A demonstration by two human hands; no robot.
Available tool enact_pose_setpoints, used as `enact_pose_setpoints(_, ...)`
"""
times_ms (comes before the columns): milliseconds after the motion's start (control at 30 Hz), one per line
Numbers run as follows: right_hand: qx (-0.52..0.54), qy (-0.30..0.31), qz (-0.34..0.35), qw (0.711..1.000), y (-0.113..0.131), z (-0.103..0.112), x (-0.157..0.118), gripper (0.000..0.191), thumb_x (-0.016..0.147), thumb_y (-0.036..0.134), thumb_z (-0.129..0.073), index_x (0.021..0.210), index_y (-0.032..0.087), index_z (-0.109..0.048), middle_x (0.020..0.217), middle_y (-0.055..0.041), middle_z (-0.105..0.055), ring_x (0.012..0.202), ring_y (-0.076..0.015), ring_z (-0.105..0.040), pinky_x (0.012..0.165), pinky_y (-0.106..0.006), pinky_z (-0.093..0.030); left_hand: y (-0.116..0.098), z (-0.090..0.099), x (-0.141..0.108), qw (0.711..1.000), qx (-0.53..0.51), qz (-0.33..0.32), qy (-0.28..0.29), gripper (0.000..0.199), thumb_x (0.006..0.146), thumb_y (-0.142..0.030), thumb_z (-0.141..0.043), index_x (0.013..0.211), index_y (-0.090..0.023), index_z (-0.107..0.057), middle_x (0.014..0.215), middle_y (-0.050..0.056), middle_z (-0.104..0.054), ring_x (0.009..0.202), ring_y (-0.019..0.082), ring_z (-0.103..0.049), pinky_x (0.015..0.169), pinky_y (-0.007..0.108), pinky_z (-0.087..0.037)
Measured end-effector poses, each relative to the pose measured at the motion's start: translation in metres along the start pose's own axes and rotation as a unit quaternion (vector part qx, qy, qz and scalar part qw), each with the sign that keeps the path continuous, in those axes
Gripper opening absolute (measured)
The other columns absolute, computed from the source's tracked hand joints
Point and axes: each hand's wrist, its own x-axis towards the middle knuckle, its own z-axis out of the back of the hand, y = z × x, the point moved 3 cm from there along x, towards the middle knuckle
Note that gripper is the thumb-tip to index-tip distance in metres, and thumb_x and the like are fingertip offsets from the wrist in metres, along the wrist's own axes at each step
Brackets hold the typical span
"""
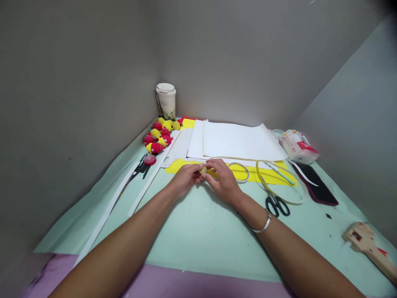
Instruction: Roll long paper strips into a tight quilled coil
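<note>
Yellow piece (203,170) pinched by my left hand (185,179) and right hand (223,181), its underside hidden; near right, the glue gun (361,236) runs out of view.

- Gray walls (232,54) are meeting at upper centre-left.
- A paler wall (356,87) is slanting at right.
- A pale green cover (211,240) is overlying a purple surface (192,285), bottom.
</note>
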Motion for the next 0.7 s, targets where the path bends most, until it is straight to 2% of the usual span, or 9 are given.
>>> enact_pose_setpoints(167, -0.004, -0.024, -0.029, 0.999, -0.0021, -0.0013, -0.0001, 0.023, 0.078, 0.029, -0.069, 0.097, 0.023, -0.057, 0.1, -0.0067, -0.06, 0.093, -0.0218, -0.059, 0.079, -0.038, -0.052, -0.0008, -0.0013, 0.0001, 1.0, -0.024, 0.0, -0.011, 0.015, 0.073, -0.026, -0.066, 0.071, -0.011, -0.062, 0.064, 0.001, -0.053, 0.056, 0.009, -0.047, 0.051, 0.022, -0.034)
enact_pose_setpoints(333, -0.012, -0.031, -0.021, 0.999, -0.0003, -0.0019, 0.0005, 0.017, 0.08, 0.025, -0.068, 0.093, 0.022, -0.057, 0.1, -0.0075, -0.06, 0.098, -0.0223, -0.057, 0.082, -0.038, -0.051, -0.0009, -0.0018, 0.0001, 1.0, -0.015, -0.001, -0.009, 0.015, 0.072, -0.025, -0.066, 0.072, -0.011, -0.063, 0.066, 0.002, -0.054, 0.059, 0.01, -0.048, 0.052, 0.022, -0.035)
enact_pose_setpoints(700, -0.018, -0.024, 0.01, 0.999, -0.0006, -0.0001, -0.0005, 0.014, 0.083, 0.024, -0.062, 0.096, 0.023, -0.058, 0.105, -0.0086, -0.059, 0.102, -0.0221, -0.056, 0.084, -0.039, -0.052, 0.0011, 0.0, 0.0009, 1.0, -0.001, 0.001, 0.002, 0.015, 0.074, -0.026, -0.065, 0.073, -0.012, -0.063, 0.066, 0.002, -0.056, 0.059, 0.011, -0.05, 0.054, 0.023, -0.036)
